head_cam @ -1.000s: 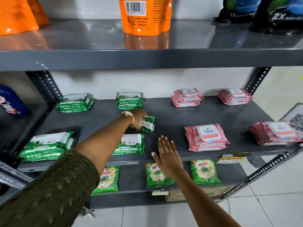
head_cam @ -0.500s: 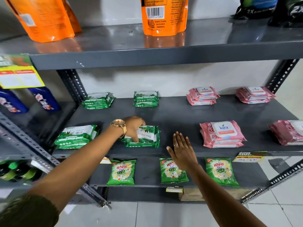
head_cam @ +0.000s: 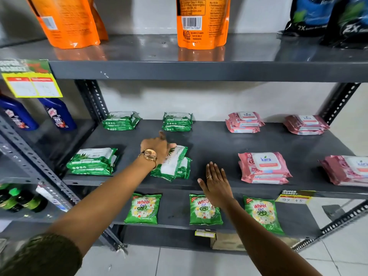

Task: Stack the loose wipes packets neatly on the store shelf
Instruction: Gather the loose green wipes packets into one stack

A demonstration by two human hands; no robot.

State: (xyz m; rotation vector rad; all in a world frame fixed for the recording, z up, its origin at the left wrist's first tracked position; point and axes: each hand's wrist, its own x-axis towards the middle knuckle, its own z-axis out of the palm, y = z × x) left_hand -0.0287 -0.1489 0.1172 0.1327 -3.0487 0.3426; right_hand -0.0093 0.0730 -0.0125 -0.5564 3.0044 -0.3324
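On the grey middle shelf (head_cam: 215, 144), my left hand (head_cam: 157, 148), with a gold watch, grips a green wipes packet (head_cam: 172, 163). That packet lies tilted on top of another green packet near the shelf's front. My right hand (head_cam: 216, 183) hovers open, fingers spread, at the shelf's front edge just right of that pile. More green packets sit in stacks at the front left (head_cam: 92, 161), back left (head_cam: 120, 120) and back middle (head_cam: 177, 121). Pink wipes packets are stacked at the front (head_cam: 263, 168), far right (head_cam: 346, 170) and at the back (head_cam: 244, 122), (head_cam: 305, 124).
The upper shelf carries orange pouches (head_cam: 202, 20) and dark bags (head_cam: 328, 18). The lower shelf holds three green detergent sachets (head_cam: 143, 209). Blue bottles (head_cam: 57, 114) stand on the neighbouring rack at left. Perforated steel uprights (head_cam: 91, 98) flank the shelf. Price tags (head_cam: 294, 197) hang off shelf edges.
My left hand drew a green packet from mid-shelf toward the front and set it on another green packet, where it now lies tilted. My right hand stayed open by the front edge.
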